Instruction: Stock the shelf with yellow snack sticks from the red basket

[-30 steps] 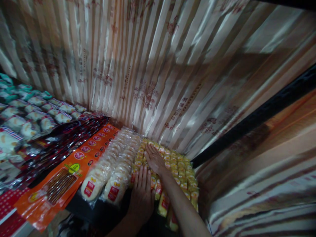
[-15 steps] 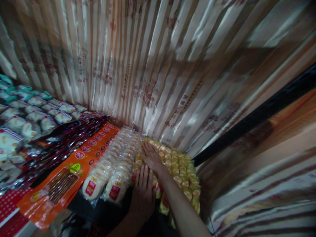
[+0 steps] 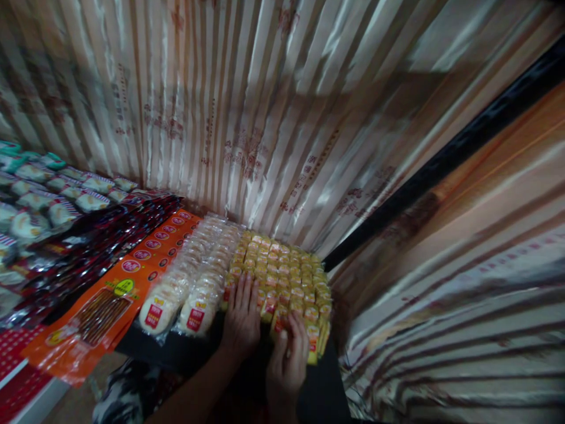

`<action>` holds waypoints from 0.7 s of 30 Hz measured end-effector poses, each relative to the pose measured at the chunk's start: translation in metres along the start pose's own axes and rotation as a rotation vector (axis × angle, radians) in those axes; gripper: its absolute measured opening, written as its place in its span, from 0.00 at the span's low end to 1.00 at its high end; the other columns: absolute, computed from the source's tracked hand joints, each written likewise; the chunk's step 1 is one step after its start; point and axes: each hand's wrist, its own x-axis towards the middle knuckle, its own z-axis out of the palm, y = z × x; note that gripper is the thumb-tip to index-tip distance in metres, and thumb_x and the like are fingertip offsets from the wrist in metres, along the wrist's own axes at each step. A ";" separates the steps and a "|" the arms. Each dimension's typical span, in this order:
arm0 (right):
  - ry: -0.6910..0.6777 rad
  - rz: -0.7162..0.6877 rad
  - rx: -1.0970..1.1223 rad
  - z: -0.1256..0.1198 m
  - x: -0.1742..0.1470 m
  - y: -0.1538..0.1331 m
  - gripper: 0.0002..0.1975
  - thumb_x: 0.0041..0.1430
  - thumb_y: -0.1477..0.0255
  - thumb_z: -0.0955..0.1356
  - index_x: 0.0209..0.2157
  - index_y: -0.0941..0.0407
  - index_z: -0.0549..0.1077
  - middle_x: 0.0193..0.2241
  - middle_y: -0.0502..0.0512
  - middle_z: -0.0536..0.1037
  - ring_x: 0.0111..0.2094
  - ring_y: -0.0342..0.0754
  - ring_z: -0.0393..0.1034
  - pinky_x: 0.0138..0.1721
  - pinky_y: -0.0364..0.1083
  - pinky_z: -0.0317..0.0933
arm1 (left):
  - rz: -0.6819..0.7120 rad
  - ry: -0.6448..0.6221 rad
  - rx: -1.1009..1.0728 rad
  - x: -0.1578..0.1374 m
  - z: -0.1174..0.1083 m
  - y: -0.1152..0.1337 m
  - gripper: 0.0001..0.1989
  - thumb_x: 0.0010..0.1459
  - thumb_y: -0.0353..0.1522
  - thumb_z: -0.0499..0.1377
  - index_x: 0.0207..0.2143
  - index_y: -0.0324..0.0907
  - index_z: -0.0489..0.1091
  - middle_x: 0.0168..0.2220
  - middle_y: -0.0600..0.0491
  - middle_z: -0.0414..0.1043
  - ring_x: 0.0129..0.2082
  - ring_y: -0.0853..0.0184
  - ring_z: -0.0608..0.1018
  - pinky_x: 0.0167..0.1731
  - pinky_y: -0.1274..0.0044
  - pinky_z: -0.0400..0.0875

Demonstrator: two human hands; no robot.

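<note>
The block of yellow-wrapped packets stands in tight rows on a black surface, just below the middle of the view toward six o'clock. At the block's seven o'clock, the left hand lies with fingers extended on the packets, gripping nothing. At its six o'clock, the right hand curls at the front edge; whether it pinches a packet, I cannot tell. An uneven push could skew the rows, and the front packets, near the surface's edge, might tip off if dragged. At nine o'clock, two clear sleeves hold overlapping pale round cakes; beyond, an orange bag shows brown sticks through its window. Dark red packets lie toward ten o'clock. A pleated curtain hangs at twelve.
</note>
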 end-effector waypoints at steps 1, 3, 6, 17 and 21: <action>-0.036 0.001 -0.030 -0.004 -0.018 0.004 0.18 0.63 0.66 0.57 0.49 0.58 0.67 0.50 0.65 0.70 0.54 0.54 0.62 0.54 0.58 0.55 | -0.007 0.003 -0.006 0.000 -0.001 0.000 0.25 0.60 0.27 0.45 0.60 0.31 0.54 0.62 0.38 0.51 0.64 0.52 0.48 0.57 0.59 0.52; -0.084 0.022 -0.095 -0.007 -0.040 0.011 0.17 0.62 0.63 0.58 0.46 0.56 0.70 0.46 0.64 0.72 0.51 0.56 0.64 0.52 0.59 0.57 | -0.038 0.019 -0.015 -0.001 -0.001 -0.001 0.25 0.59 0.28 0.46 0.59 0.33 0.55 0.62 0.39 0.52 0.64 0.52 0.50 0.58 0.58 0.51; -0.121 0.017 -0.115 -0.004 -0.043 0.017 0.18 0.63 0.64 0.57 0.46 0.56 0.71 0.46 0.64 0.73 0.50 0.55 0.65 0.51 0.58 0.58 | -0.071 0.028 -0.015 -0.005 -0.001 -0.001 0.24 0.59 0.28 0.47 0.58 0.37 0.59 0.60 0.41 0.57 0.62 0.54 0.55 0.57 0.59 0.52; -0.234 -0.038 0.023 0.005 -0.039 0.023 0.21 0.63 0.67 0.53 0.45 0.59 0.72 0.44 0.64 0.74 0.49 0.51 0.67 0.51 0.54 0.62 | -0.013 -0.128 -0.187 -0.006 -0.023 -0.004 0.19 0.57 0.23 0.46 0.48 0.41 0.68 0.45 0.46 0.69 0.47 0.62 0.70 0.46 0.68 0.68; -0.321 0.043 0.029 0.021 -0.036 0.018 0.25 0.62 0.66 0.50 0.48 0.59 0.71 0.47 0.65 0.73 0.50 0.52 0.66 0.51 0.54 0.62 | -0.059 -0.208 -0.178 -0.016 -0.034 -0.003 0.17 0.57 0.23 0.46 0.42 0.42 0.69 0.41 0.48 0.70 0.41 0.66 0.73 0.40 0.76 0.71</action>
